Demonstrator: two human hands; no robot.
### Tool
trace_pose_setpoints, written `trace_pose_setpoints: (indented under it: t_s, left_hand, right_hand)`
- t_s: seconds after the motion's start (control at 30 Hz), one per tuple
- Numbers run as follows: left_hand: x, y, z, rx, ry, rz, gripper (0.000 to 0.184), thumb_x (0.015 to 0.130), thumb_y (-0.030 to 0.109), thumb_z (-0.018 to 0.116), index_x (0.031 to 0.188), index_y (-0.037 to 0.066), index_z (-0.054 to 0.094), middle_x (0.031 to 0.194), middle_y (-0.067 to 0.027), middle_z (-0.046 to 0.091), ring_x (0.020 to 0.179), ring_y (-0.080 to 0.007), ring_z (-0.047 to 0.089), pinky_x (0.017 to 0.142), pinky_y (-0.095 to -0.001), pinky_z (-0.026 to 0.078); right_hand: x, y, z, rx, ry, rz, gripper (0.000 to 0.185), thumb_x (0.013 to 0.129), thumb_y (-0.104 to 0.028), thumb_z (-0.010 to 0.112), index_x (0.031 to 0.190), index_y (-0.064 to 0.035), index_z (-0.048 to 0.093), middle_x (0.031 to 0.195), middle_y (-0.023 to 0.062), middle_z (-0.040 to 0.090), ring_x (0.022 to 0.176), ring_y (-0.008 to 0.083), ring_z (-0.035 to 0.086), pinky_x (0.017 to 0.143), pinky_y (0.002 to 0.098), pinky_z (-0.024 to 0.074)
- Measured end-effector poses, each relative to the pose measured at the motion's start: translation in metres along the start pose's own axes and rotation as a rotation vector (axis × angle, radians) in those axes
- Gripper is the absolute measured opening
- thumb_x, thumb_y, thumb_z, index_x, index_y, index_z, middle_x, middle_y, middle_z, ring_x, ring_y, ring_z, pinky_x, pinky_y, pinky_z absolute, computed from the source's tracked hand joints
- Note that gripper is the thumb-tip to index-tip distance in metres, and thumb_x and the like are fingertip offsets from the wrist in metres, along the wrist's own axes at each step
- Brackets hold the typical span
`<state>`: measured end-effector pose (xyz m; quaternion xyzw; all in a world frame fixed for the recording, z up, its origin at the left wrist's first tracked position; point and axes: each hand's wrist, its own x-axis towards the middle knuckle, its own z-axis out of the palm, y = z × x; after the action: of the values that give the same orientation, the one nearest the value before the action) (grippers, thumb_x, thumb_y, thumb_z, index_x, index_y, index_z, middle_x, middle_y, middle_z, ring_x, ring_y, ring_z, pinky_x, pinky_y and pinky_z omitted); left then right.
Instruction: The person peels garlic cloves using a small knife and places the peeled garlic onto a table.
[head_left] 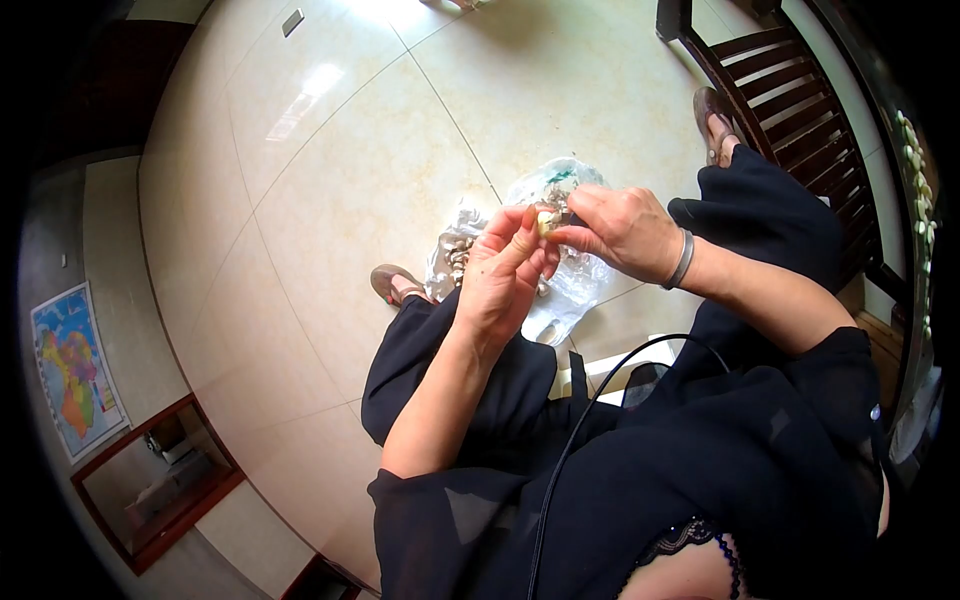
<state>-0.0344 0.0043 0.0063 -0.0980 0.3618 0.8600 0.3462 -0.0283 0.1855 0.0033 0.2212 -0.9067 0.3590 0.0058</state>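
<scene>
Between the fingertips of both hands is a small pale yellow-white piece (545, 222), too small for me to tell its kind. My left hand (500, 275) pinches it from the left with thumb and fingers. From the right, my right hand (625, 232), with a metal bangle at its wrist, grips it too. Beneath the hands, a clear plastic bag (562, 312) with green print is spread on the floor, with brownish scraps on it. Small brown and whitish pieces (458, 258) lie in another white plastic bag (436, 280) left of my left hand.
Glossy tiles (330, 190) cover the floor. A dark slatted wooden chair (790, 90) stands at the upper right. Several pale oval pieces (918, 180) line a surface at the right edge. A small grey flat object (293, 22) lies far off. A black cable (570, 440) crosses my lap.
</scene>
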Motion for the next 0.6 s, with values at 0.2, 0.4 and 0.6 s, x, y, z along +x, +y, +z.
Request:
trace_pose_setpoints:
  t_s: [0.2,0.4,0.6]
  left_hand:
    - [-0.0011,0.0011,0.0023,0.002,0.016,0.005,0.015,0.087,0.013,0.052,0.1,0.006,0.053,0.094,-0.0058,0.057,0.074,-0.0132,0.054,0.06,-0.0221,0.044]
    - [-0.0013,0.0018,0.0015,0.012,-0.015,0.006,0.015,0.087,0.013,0.051,0.1,0.006,0.053,0.093,-0.0051,0.057,0.074,-0.0134,0.055,0.061,-0.0223,0.045]
    - [0.0006,0.0028,0.0012,0.035,0.04,-0.057,0.023,0.089,0.02,0.047,0.102,0.001,0.051,0.087,-0.0073,0.058,0.069,-0.014,0.056,0.059,-0.0213,0.045]
  right_hand:
    - [0.0008,-0.0006,-0.0006,-0.002,0.001,-0.03,0.034,0.086,-0.035,0.048,0.073,-0.0028,0.046,0.064,0.0146,0.049,0.057,0.0315,0.053,0.049,0.0357,0.0425]
    - [0.0005,-0.0007,0.0005,0.039,0.01,-0.057,0.032,0.086,-0.032,0.049,0.073,-0.003,0.047,0.064,0.0143,0.05,0.057,0.0314,0.053,0.049,0.0357,0.0424]
    - [0.0016,-0.0038,-0.0034,0.123,0.084,-0.1,0.026,0.086,-0.027,0.051,0.074,-0.0035,0.049,0.064,0.0158,0.05,0.057,0.0326,0.053,0.049,0.0362,0.0415]
